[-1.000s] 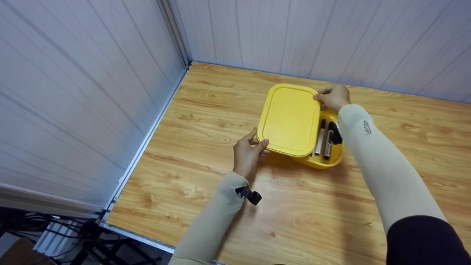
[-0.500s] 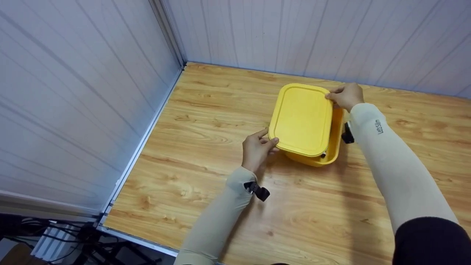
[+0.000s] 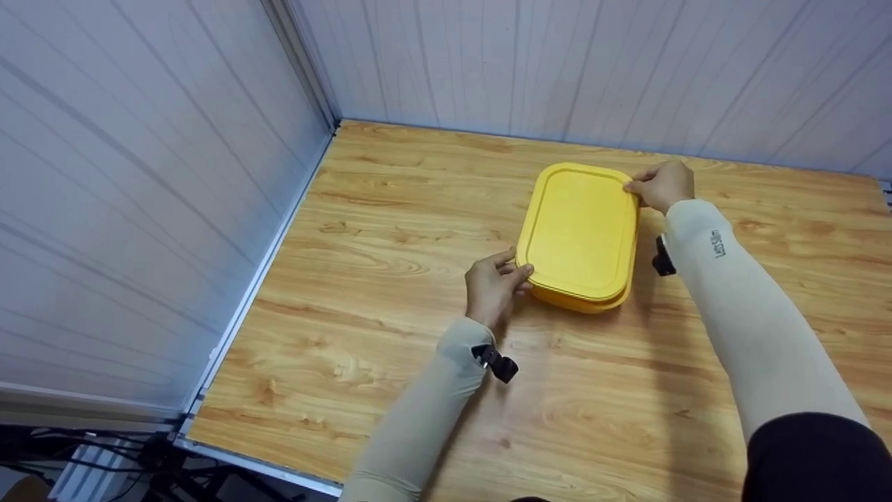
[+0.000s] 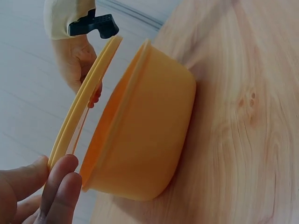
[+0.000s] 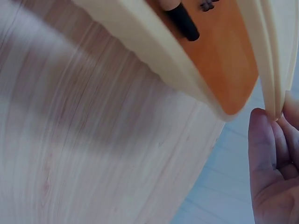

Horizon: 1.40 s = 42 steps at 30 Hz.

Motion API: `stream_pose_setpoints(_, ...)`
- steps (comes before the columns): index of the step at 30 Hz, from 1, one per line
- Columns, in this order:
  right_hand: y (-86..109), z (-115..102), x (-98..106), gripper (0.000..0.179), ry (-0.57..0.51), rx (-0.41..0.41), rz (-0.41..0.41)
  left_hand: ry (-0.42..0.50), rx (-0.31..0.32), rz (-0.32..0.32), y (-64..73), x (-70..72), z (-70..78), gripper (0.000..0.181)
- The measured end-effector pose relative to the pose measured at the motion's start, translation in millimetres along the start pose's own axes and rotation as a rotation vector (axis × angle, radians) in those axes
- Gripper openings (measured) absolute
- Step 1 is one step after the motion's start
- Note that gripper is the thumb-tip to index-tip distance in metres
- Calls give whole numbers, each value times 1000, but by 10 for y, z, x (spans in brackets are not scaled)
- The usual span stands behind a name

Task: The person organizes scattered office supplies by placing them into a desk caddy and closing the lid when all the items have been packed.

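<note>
A yellow lid (image 3: pixel 578 233) is held level over a yellow box (image 3: pixel 575 301). In the left wrist view a gap separates the lid's edge (image 4: pixel 84 105) from the box's rim. My left hand (image 3: pixel 490 289) pinches the lid's near left corner between thumb and fingers. At the far right corner my right hand (image 3: pixel 665 185) pinches it too. The right wrist view looks into the box, where a marker with a black cap (image 5: pixel 183 22) lies. From the head view the lid hides what the box holds.
The box stands on a wood-grain table (image 3: pixel 376 279). Pale panel walls rise behind (image 3: pixel 474 63) and on the left (image 3: pixel 132 181). Beyond the table's front left edge are cables and a dark stand (image 3: pixel 167 460).
Both hands have carried the lid rightward from the box's left side until it covers the opening. The markers seen earlier from the head view are now hidden. The box looks unmoved.
</note>
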State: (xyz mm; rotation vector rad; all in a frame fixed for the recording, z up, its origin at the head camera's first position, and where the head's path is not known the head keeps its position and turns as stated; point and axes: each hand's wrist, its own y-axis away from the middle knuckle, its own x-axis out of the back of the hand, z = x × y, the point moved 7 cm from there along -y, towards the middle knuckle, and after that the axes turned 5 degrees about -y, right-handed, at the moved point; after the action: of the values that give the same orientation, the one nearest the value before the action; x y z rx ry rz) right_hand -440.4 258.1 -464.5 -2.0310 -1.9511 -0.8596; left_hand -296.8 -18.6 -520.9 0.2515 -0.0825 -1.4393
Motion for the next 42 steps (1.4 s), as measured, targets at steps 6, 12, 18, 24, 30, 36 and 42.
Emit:
stream_pose_setpoints(6,27,0,-8,35,33,4,17,-84,-38,49,-32,43,-34,43)
stream_pose_setpoints(12,77,20,-44,34,48,7,15,-151,-62,42,10,46,-48,41)
stream_pose_setpoints(18,114,17,-52,33,164,16,49,-412,-168,69,58,48,36,39)
stream_pose_setpoints(24,151,27,-91,32,197,18,41,-509,-186,76,91,52,9,41)
stream_pose_setpoints(30,179,59,-95,34,162,-5,23,-391,-158,55,130,35,-35,40)
stream_pose_setpoints(36,185,71,-61,32,164,-7,32,-522,-210,64,166,6,5,37)
stream_pose_setpoints(42,215,143,-60,31,185,-1,49,-577,-223,64,195,-2,-37,34)
